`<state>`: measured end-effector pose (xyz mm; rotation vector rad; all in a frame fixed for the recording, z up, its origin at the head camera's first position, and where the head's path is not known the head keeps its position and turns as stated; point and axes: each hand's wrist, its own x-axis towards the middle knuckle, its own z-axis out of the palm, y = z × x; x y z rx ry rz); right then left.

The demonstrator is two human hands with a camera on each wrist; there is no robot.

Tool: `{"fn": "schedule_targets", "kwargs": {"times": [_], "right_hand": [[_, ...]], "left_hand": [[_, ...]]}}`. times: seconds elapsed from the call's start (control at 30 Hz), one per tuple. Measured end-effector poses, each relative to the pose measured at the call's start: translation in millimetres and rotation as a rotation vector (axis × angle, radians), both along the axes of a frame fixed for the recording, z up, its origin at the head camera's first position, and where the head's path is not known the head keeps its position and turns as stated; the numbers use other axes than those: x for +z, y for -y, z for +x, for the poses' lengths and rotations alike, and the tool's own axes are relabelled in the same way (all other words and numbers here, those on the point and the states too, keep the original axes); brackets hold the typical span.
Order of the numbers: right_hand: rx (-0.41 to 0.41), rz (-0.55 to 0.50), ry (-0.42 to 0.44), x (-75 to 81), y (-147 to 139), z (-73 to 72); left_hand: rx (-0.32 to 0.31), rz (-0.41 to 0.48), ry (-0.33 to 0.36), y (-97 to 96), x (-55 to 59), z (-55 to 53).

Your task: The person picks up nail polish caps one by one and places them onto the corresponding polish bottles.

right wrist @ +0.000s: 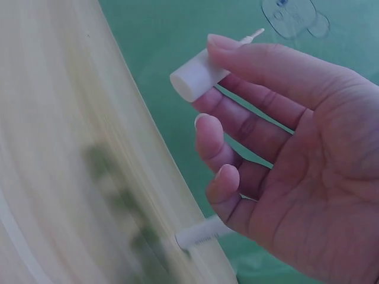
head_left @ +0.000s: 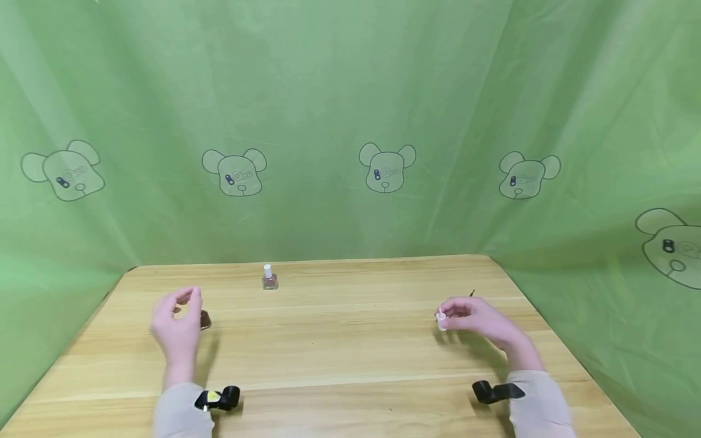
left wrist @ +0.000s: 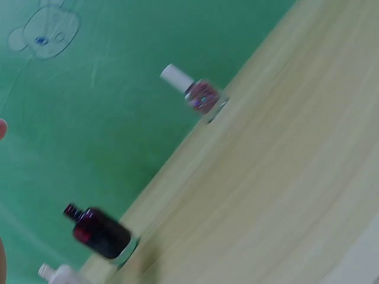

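My right hand [head_left: 446,316] hovers low over the right side of the wooden table [head_left: 350,353] and pinches a white nail-polish cap [head_left: 441,321]. In the right wrist view the cap [right wrist: 197,76] sits under the index finger [right wrist: 266,62], with a thin brush tip [right wrist: 256,34] behind it. My left hand [head_left: 183,304] is raised over the left side, fingers loosely curled, holding nothing. Just right of it stands a dark, uncapped polish bottle [head_left: 205,319], also seen in the left wrist view [left wrist: 100,232].
A pink glitter polish bottle [head_left: 269,277] with a white cap stands near the table's far edge [left wrist: 198,94]. A white cylinder [right wrist: 204,232] shows below my right hand's fingers. Green printed cloth [head_left: 350,121] surrounds the table on three sides.
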<state>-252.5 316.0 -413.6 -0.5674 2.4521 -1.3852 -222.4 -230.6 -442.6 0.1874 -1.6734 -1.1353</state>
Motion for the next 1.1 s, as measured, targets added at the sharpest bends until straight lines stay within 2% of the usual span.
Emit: {"fn": "schedule_targets", "kwargs": {"times": [0.17,0.37,0.47,0.6,0.83,0.97,1.1], "right_hand": [[0.021,0.016,-0.012,0.8,15,-1.0],[0.029,0.027,-0.019,2.6,31,-0.5],[0.036,0.029,-0.031,1.8,38,0.2],[0.056,0.022,-0.046,-1.0,45,0.5],[0.082,0.029,-0.073,-1.0,58,1.5],[0.083,0.036,-0.089,-0.8,63,2.6],[0.088,0.048,-0.101,-2.5,68,2.8]], "left_hand": [[0.045,0.082,0.043,15.2,0.5,6.3],[0.076,0.185,0.107,33.1,-8.2,12.3],[0.063,0.223,0.201,42.2,-14.1,16.0],[0.027,0.235,0.377,54.4,-19.7,22.2],[-0.109,0.24,0.629,74.6,-27.0,30.4],[-0.156,0.223,0.744,81.8,-27.2,31.8],[-0.184,0.188,0.817,86.2,-30.1,30.1]]}}
